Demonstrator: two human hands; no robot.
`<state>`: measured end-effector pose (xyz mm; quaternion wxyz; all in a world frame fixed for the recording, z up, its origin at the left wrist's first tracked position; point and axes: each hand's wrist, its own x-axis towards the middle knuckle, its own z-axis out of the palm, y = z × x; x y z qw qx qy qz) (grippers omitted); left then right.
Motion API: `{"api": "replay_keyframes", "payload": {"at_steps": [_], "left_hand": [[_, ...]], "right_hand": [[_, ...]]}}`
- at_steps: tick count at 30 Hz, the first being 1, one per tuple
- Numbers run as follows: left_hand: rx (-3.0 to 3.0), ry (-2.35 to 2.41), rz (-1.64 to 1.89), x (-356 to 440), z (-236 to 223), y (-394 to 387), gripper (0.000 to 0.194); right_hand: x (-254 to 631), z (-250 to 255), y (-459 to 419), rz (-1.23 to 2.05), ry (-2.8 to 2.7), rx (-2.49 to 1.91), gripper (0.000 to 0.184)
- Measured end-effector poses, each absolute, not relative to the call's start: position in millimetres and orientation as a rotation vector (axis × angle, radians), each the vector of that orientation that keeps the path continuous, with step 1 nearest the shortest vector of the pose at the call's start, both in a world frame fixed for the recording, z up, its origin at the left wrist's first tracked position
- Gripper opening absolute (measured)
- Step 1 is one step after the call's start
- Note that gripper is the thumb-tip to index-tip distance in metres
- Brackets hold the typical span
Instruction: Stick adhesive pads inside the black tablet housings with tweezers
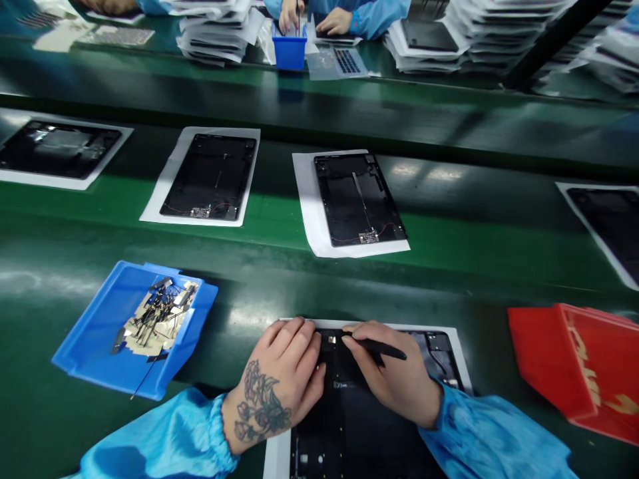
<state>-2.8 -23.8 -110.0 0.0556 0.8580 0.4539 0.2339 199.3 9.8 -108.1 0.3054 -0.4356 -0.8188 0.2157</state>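
Fingers of the right hand (394, 376) are closed around a slim black pry stick (384, 349), pinched like a pen, while the left hand (277, 379) sits open, fingers spread and curled down on the top edge of a black tablet back panel (319, 426). Panel's lying flat on a white sheet (272, 459), right under both hands, with its long axis running 12 to 6, so the far end points at 12 and the near end disappears toward me at 6. Stick's long axis is closer to 9-to-3, tilted a bit, with one end poking out past the right knuckles toward 3 and the other end tucked in near the fingertips at 9. Right between the hands there's a small square metal pad (331, 340) on the panel, and the left fingertips are just beside it, so that hand's the nearer one, though the right-hand stick end isn't far off. Blue tray (90, 352) of black cables (160, 313) sits at 9 and a red tray (564, 359) at 3, both on the green conveyor belt (319, 279).
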Motion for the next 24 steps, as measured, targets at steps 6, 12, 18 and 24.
{"api": "replay_keyframes", "payload": {"at_steps": [6,12,18,24], "left_hand": [[2.550,1.321,0.614,-4.3,-112.1,-22.7,0.034],[2.402,1.312,0.550,-7.8,-107.6,-20.1,0.037],[2.381,1.311,0.534,-7.7,-105.6,-17.7,0.037],[2.407,1.311,0.541,-6.2,-106.6,-17.2,0.039]], "right_hand": [[200.5,-109.6,9.0,0.542,-2.183,-0.977,0.018],[201.6,-108.3,9.6,0.517,-2.252,-0.932,0.015],[202.6,-110.4,7.7,0.459,-2.300,-0.916,0.015],[201.2,-105.1,9.4,0.455,-2.288,-0.935,0.012]]}}
